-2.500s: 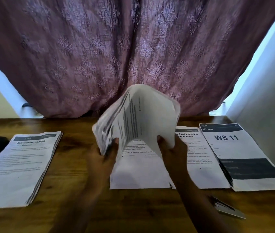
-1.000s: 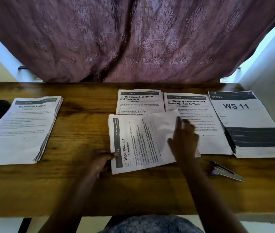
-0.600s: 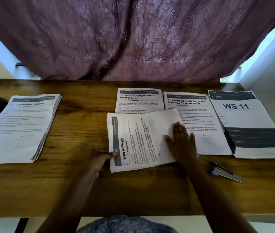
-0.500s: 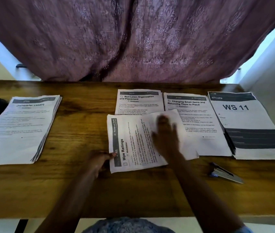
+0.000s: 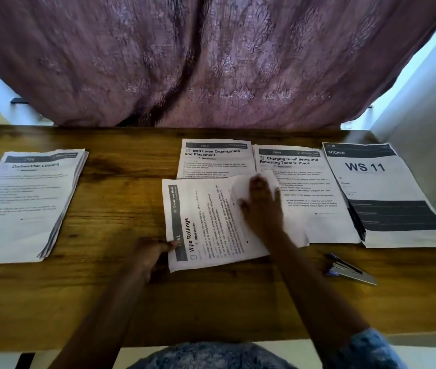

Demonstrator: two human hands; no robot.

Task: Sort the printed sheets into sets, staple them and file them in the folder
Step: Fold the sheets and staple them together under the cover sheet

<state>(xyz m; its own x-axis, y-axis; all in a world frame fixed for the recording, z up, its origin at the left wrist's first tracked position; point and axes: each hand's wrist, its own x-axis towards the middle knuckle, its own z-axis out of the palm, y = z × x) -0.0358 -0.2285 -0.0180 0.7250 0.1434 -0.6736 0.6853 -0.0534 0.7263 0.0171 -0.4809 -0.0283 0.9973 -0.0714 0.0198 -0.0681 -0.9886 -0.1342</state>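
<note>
Head: left hand (image 5: pixel 147 255) pinches sheets (image 5: pixel 206 225), right hand (image 5: pixel 262 209) atop.

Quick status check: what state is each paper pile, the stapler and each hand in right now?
Wipe Railings sheets: turned sideways, flat, lying over two piles.
Left hand: pinches their near-left edge.
Right hand: fingers spread, pressing on them.
Bed Linen pile: near part covered.
Charging Small Items pile: left side covered.
WS 11 stack: thick, untouched.
Dishwasher Loading stack: untouched, edges fanned.
Stapler: closed, lying untouched.
</note>
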